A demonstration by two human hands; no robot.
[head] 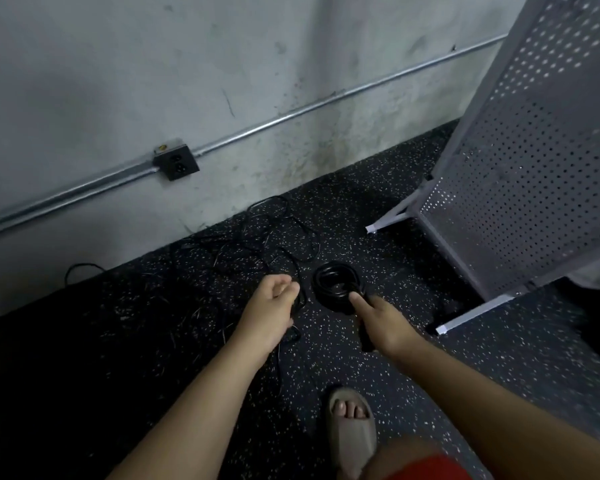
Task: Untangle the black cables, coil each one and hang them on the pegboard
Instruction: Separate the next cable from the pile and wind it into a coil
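Note:
A tangle of thin black cables sprawls over the dark speckled floor near the wall. My left hand is curled round a strand of that tangle at its near edge. A tightly coiled black cable hangs from my right hand, which grips it with the index finger stretched toward the coil; a black end piece sticks out below the palm. The grey perforated pegboard stands on a metal frame to the right, with no cable on the part I can see.
A grey concrete wall runs behind the tangle, with a metal conduit and a black outlet box. The pegboard's white feet reach onto the floor. My sandalled foot is at the bottom centre. Another cable loop lies at the left.

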